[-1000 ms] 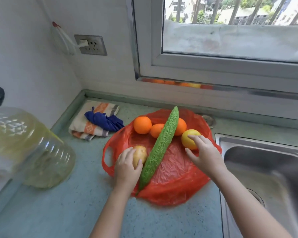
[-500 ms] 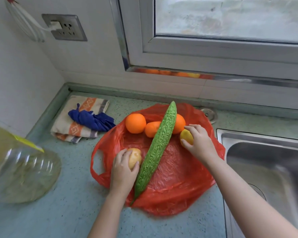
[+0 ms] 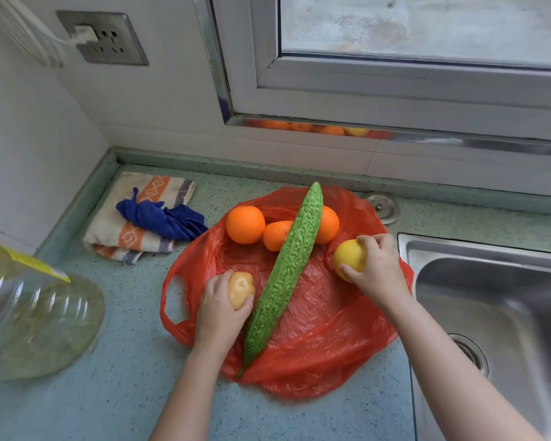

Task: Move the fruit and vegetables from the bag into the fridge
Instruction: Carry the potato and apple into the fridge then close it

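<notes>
Early stage: left hand (image 3: pixel 218 308) grips small tan potato (image 3: pixel 240 289), right hand (image 3: pixel 377 268) grips round yellow fruit (image 3: pixel 347 257); both over red plastic bag (image 3: pixel 315 329) mid-bench; oranges, gourd remain.

**Bright daylight, blur at lower left**

Daylight from the window (image 3: pixel 427 27) at upper right lights the tabletop (image 3: pixel 124 393) evenly; shadows are soft. The plastic jug (image 3: pixel 35 313) at lower left is blurred. Wide-angle distortion bends lines near the edges.
</notes>
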